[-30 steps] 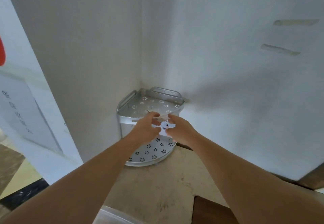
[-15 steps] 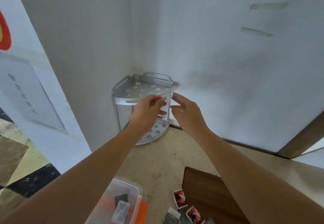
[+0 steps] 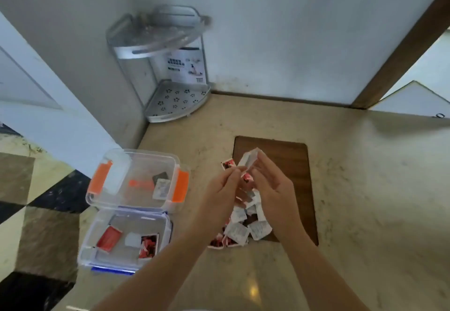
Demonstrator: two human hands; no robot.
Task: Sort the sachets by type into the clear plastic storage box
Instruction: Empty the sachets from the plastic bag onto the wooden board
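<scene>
While the hands were up at the corner rack (image 3: 168,67) a second ago, they are now down over the pile (image 3: 243,228) on the brown mat (image 3: 289,162). Left hand (image 3: 224,189) and right hand (image 3: 272,186) pinch a pale sachet (image 3: 249,159) between them, fingertips closed on it, held above the pile; its type is too blurred to read. The orange box (image 3: 136,181), left of the pile, holds a dark and a white sachet. The blue box (image 3: 126,237), nearer the person, holds red ones. The rack trip looks finished and sorting seems back on. Most sachets are unsorted, so the task looks early. I'd guess this one goes to the orange box if it is white.
</scene>
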